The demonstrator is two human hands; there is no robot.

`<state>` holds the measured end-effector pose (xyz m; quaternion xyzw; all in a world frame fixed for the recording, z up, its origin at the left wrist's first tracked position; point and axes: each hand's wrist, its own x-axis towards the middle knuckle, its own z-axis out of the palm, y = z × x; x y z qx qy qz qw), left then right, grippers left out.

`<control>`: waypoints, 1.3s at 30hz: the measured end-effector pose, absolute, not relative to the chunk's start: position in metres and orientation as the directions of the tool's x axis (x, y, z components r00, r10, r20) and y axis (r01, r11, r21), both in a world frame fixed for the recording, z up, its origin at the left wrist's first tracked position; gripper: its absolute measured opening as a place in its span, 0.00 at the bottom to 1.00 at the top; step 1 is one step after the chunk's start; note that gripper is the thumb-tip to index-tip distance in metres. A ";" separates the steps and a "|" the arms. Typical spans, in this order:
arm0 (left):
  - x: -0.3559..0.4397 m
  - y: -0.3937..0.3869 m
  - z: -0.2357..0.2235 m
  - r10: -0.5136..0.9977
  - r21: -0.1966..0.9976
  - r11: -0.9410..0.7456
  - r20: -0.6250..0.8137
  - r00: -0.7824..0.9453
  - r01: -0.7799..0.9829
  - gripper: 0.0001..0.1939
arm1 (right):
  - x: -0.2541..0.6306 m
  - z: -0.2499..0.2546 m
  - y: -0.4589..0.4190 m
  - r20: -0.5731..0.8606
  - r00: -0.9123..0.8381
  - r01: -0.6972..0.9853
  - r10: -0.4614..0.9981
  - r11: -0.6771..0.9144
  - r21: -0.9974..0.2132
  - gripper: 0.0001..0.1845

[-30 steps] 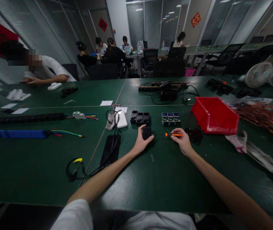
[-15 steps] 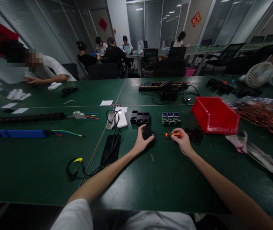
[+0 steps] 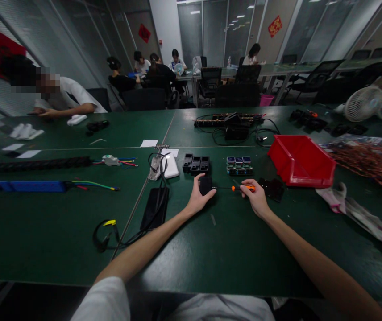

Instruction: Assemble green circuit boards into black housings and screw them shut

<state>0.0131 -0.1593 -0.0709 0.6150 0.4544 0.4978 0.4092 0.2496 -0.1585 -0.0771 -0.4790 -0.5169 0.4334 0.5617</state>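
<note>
Dk slab flat on bench, L of work. Three blk housings in row, just behind L hand; its fingers grasping blk box, approx. ctr of bench. Circuit bds grouped R of housings. Screwdriver, orange hdl, shaft pointing L to box's R side; tip contact too small to confirm. R hand: fingers gripping hdl. Dk plates just beside. Red bin farther R.

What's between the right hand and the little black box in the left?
In the head view, a screwdriver: its orange handle is in the right hand, its thin shaft pointing toward the black box.
</note>
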 end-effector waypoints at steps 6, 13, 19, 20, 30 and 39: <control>0.013 -0.159 -0.073 0.967 0.956 -0.249 0.237 0.089 0.154 0.37 | 0.251 -0.081 -0.156 0.098 0.073 -0.014 0.993 0.099 -0.995 0.15; 0.012 -0.160 -0.070 0.969 0.960 -0.239 0.227 0.097 0.143 0.37 | 0.251 -0.078 -0.158 0.147 0.067 -0.033 0.987 0.150 -0.988 0.16; 0.012 -0.160 -0.070 0.972 0.965 -0.226 0.214 0.095 0.136 0.37 | 0.251 -0.077 -0.159 0.156 0.049 -0.078 0.987 0.160 -0.984 0.17; 0.012 -0.160 -0.070 0.972 0.964 -0.227 0.215 0.093 0.139 0.37 | 0.250 -0.077 -0.159 0.159 0.045 -0.083 0.986 0.162 -0.983 0.17; 0.012 -0.159 -0.072 0.972 0.964 -0.227 0.216 0.093 0.136 0.38 | 0.250 -0.075 -0.159 0.168 0.049 -0.092 0.985 0.171 -0.981 0.16; 0.013 -0.159 -0.071 0.970 0.961 -0.236 0.225 0.093 0.147 0.37 | 0.250 -0.076 -0.160 0.160 0.062 -0.081 0.985 0.164 -0.983 0.16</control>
